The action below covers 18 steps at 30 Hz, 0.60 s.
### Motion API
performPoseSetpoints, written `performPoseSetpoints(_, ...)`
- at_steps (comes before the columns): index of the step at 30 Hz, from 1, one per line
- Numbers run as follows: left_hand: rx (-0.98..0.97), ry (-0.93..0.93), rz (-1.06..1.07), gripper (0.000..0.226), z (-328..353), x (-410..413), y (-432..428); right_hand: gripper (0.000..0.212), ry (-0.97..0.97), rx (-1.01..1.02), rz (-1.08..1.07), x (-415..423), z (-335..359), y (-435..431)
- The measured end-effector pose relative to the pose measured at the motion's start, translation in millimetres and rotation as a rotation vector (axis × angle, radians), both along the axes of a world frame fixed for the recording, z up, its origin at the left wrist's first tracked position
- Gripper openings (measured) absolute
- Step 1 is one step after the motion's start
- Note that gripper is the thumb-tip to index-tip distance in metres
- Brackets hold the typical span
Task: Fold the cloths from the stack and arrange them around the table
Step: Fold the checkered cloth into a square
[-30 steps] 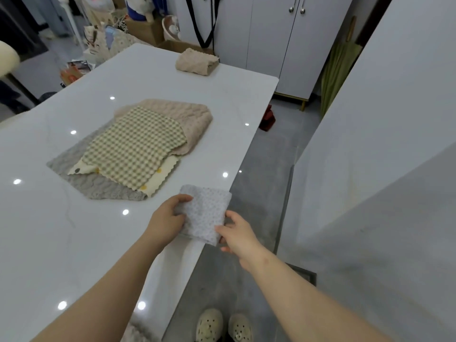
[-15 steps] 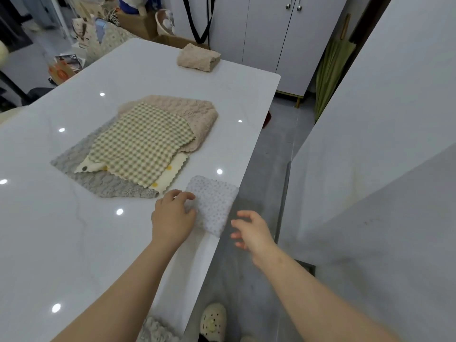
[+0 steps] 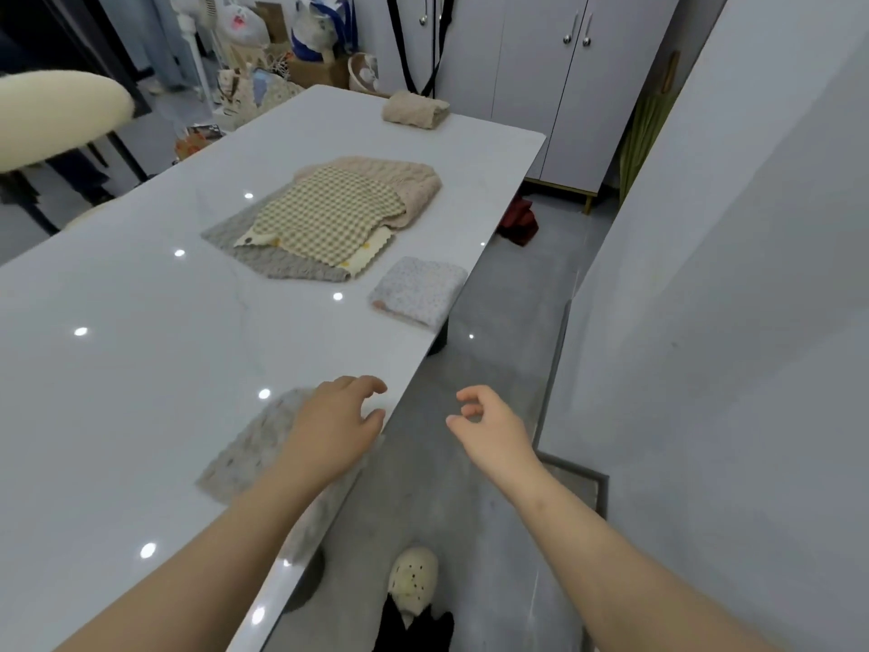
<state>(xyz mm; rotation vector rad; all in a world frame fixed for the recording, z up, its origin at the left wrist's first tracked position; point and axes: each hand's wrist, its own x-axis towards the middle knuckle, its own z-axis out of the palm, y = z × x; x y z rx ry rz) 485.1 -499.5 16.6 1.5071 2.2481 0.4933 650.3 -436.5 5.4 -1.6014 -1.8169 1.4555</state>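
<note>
A folded white speckled cloth point(image 3: 416, 294) lies alone at the right edge of the white table point(image 3: 141, 369). Beyond it sits the stack, a green checked cloth point(image 3: 329, 214) on top of cream, grey point(image 3: 291, 263) and beige point(image 3: 414, 185) cloths. A folded beige cloth point(image 3: 414, 110) rests at the far end. Another folded, speckled beige cloth point(image 3: 249, 449) lies near the table's edge, partly under my left forearm. My left hand point(image 3: 338, 416) hovers over the table edge with relaxed fingers, holding nothing. My right hand point(image 3: 489, 425) hangs past the edge over the floor, fingers loosely curled and empty.
A grey wall point(image 3: 729, 322) stands close on the right, leaving a narrow floor strip beside the table. White cabinets point(image 3: 541, 63) close the far end, with a red object point(image 3: 517, 223) on the floor. A cream-seated stool point(image 3: 56, 115) stands at the left. My shoe point(image 3: 414, 576) shows below.
Both hands let go of the white speckled cloth, which now lies on the table edge. They have drawn back toward me, and the view has pulled away from the stack.
</note>
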Motion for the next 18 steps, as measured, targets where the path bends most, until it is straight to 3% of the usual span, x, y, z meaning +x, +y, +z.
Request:
performPoseSetpoints(10, 0.058, 0.088, -0.084, 0.033, 11.9, -24.1, -127.3, 0.033, -0.065, 0.181, 0.086, -29.0, 18.3, -132.0)
performPoseSetpoints(18, 0.046, 0.053, -0.225, 0.034, -2.0, -102.6, -242.3, 0.038, -0.063, 0.103, -0.060, -112.5, -1.8, -263.6)
